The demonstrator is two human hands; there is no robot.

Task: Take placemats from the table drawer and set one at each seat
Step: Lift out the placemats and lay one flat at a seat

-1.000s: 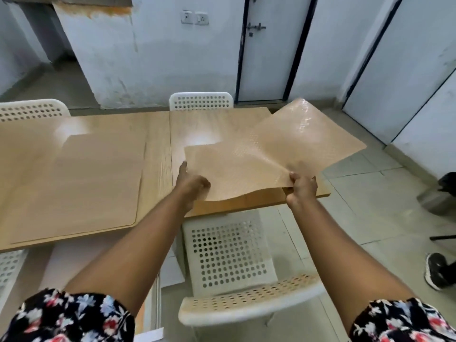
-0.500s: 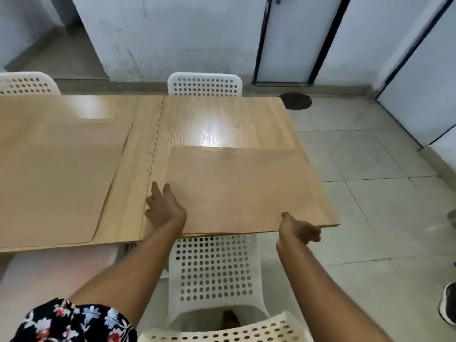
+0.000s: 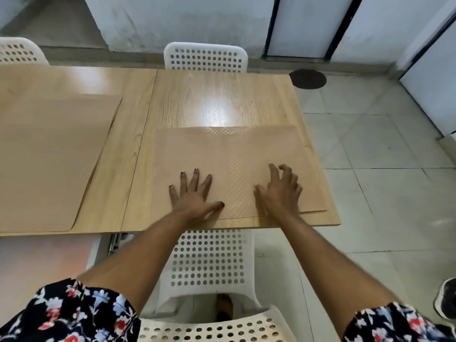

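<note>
A tan textured placemat (image 3: 232,154) lies flat on the right half of the wooden table (image 3: 222,97), near its front edge. My left hand (image 3: 193,192) rests palm down on the mat's near left part, fingers spread. On the mat's near right part, my right hand (image 3: 280,191) presses down with its fingers slightly curled. A second placemat (image 3: 51,156) lies flat on the left half of the table. The table drawer is not visible.
A white perforated chair (image 3: 209,260) stands between me and the table. Another white chair (image 3: 206,56) is tucked in at the far side, and a third (image 3: 17,51) at far left. A shoe (image 3: 445,301) shows on the tiled floor at right.
The right placemat, held up and curling a second ago, now lies flat. Both hands have let go of its edge and moved onto its top. The view has tilted down.
</note>
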